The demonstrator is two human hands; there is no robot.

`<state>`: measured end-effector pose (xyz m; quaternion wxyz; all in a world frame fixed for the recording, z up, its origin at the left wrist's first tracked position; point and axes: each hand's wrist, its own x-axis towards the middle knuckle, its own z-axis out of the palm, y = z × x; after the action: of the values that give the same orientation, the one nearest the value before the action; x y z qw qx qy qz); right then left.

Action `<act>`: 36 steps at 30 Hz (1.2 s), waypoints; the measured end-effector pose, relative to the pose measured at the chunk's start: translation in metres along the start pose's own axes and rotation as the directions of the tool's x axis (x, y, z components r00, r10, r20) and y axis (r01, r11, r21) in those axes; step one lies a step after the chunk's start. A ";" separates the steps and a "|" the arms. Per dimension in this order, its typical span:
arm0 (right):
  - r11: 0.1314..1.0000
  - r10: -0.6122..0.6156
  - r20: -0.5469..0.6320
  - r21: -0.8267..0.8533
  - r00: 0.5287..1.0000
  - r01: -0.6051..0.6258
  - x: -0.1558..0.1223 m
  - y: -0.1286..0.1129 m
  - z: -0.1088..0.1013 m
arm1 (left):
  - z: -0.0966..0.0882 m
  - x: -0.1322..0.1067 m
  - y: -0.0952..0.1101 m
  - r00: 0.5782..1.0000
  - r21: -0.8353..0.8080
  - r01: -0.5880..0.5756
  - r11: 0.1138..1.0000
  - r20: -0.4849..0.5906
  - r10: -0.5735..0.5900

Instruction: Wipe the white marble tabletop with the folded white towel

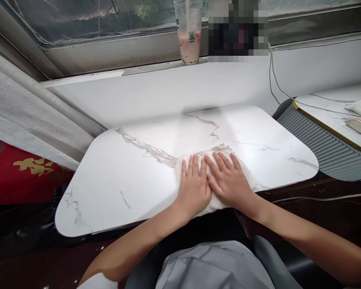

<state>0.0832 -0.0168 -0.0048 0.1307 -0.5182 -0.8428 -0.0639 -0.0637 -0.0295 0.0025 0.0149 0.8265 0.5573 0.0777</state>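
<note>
A fluffy white cloth (246,172) lies spread on the white marble-patterned table (132,172), by its front edge. On top of it, my left hand (195,186) rests flat with its fingers stretched forward. My right hand (230,180) lies flat on the cloth too, fingers spread and angled to the left. The two hands touch at the thumbs. Part of the cloth is hidden beneath the palms, and its near edge hangs at the table's front.
A plastic cup (189,48) with a pink drink stands on the window sill. White cables (272,72) run down at the right, near a grey ridged panel (327,140). At the left hang a pale curtain (27,92) and a red cloth (24,176) with gold marks.
</note>
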 end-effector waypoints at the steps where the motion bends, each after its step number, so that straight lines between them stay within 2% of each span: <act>1: 1.000 -0.001 0.018 0.010 1.000 0.001 0.003 0.002 0.000 | -0.002 0.002 0.001 1.000 0.004 0.019 1.000 0.010 -0.019; 5: 0.996 -0.013 0.078 0.088 0.997 0.006 0.018 0.009 0.002 | -0.008 0.013 -0.001 0.995 0.018 0.069 0.997 0.067 -0.070; 11: 0.931 -0.086 0.162 0.365 0.983 0.021 0.056 0.034 0.006 | -0.009 0.031 -0.017 0.991 0.035 0.111 0.993 0.076 -0.114; 14: 0.924 -0.191 0.174 0.363 0.966 0.118 0.077 0.047 0.011 | -0.011 0.049 -0.026 0.988 0.053 0.145 0.988 0.054 -0.148; 16: 0.942 -0.202 0.152 0.301 0.968 0.149 0.093 0.052 0.017 | -0.012 0.066 -0.034 0.978 0.048 0.188 0.981 0.078 -0.191; 18: 0.963 -0.136 0.148 0.254 0.980 0.095 0.113 0.052 0.024 | -0.012 0.086 -0.046 0.968 0.010 0.225 0.974 0.114 -0.224; 20: 0.968 -0.037 0.190 0.250 0.981 -0.011 0.135 0.051 0.031 | -0.009 0.106 -0.061 0.964 -0.052 0.245 0.968 0.122 -0.237; 24: 0.937 0.104 0.237 0.303 0.966 -0.175 0.180 0.047 0.043 | 0.002 0.140 -0.089 0.966 -0.138 0.258 0.956 0.042 -0.254; 29: 0.947 0.118 0.108 0.287 0.987 -0.144 0.217 0.044 0.060 | 0.009 0.169 -0.117 0.960 -0.184 0.267 0.946 -0.036 -0.277; 36: 0.946 0.176 0.033 0.270 0.984 -0.179 0.252 0.039 0.076 | 0.014 0.200 -0.154 0.961 -0.224 0.227 0.948 -0.105 -0.255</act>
<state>-0.0016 0.2358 -0.0066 0.2024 -0.5693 -0.7941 0.0667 -0.1303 0.2146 -0.0057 0.0742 0.7390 0.6425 0.1886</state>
